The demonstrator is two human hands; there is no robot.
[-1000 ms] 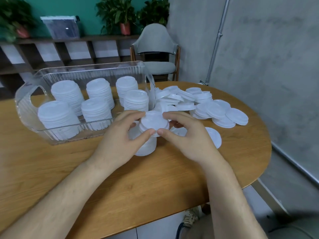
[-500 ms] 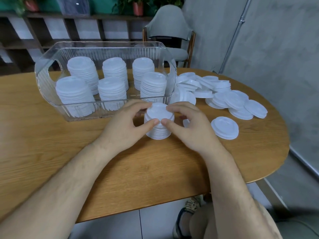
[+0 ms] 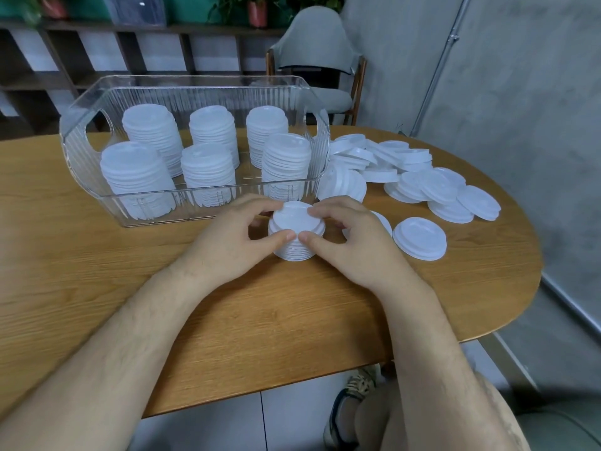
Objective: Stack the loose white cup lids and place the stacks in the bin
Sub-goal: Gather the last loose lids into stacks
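Note:
A short stack of white cup lids (image 3: 296, 222) stands on the wooden table just in front of the clear plastic bin (image 3: 320, 148). My left hand (image 3: 234, 242) and my right hand (image 3: 354, 239) both grip the stack's top, thumbs nearly meeting at its near edge and fingers curled over the far edge. Inside the bin stand several taller lid stacks (image 3: 208, 164). Loose lids (image 3: 409, 177) lie heaped to the right of the bin, and a single lid (image 3: 419, 237) lies beside my right hand.
The oval wooden table (image 3: 97, 271) ends in a curved edge on the right. A grey chair (image 3: 322, 56) stands behind the table, with a shelf and potted plants along the back wall. A person's knees and a shoe (image 3: 351, 402) show under the near edge.
The stack came down from slightly raised to standing on the table between both hands. The view tilted down and the bin now sits higher in frame.

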